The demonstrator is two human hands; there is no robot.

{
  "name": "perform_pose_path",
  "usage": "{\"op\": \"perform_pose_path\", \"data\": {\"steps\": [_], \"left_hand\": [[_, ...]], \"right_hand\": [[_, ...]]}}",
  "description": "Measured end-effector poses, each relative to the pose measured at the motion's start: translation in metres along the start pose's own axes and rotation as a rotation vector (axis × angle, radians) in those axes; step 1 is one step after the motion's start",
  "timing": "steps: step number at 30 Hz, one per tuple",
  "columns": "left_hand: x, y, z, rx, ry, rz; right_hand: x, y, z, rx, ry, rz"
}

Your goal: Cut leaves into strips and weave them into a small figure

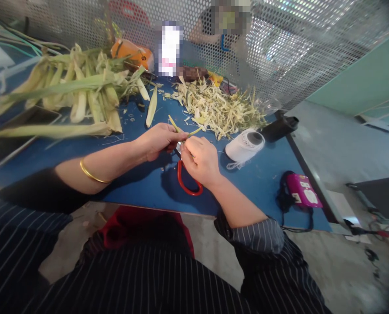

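My left hand is closed in a pinch on a thin yellow-green leaf strip above the blue table. My right hand is wrapped round red-handled scissors, whose blades meet the strip between the two hands. The red handle loop hangs below my right palm. Both hands are close together at the table's middle.
Long green-yellow leaves lie piled at the back left. A heap of cut strips lies behind the hands. A white thread spool stands to the right, a pink device near the right edge. A perforated metal screen backs the table.
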State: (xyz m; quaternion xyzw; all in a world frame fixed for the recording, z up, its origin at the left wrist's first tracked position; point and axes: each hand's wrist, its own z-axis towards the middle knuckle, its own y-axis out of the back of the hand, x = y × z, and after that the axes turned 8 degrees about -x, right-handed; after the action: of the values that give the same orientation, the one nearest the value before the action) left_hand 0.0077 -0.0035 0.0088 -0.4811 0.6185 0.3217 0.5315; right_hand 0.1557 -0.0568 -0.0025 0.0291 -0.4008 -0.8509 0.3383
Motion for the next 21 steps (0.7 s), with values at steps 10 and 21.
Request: {"op": "perform_pose_path", "data": {"steps": [10,21], "left_hand": [[-0.0006,0.0036,-0.0051,0.106,-0.003,0.110],[0.0030,-0.0013,-0.0047,-0.076,0.007,-0.030]], "right_hand": [[-0.0037,0.0001,0.0009,-0.186,-0.288,0.652],[-0.0024,0.0009,0.0018,-0.007,-0.043,0.366]]}}
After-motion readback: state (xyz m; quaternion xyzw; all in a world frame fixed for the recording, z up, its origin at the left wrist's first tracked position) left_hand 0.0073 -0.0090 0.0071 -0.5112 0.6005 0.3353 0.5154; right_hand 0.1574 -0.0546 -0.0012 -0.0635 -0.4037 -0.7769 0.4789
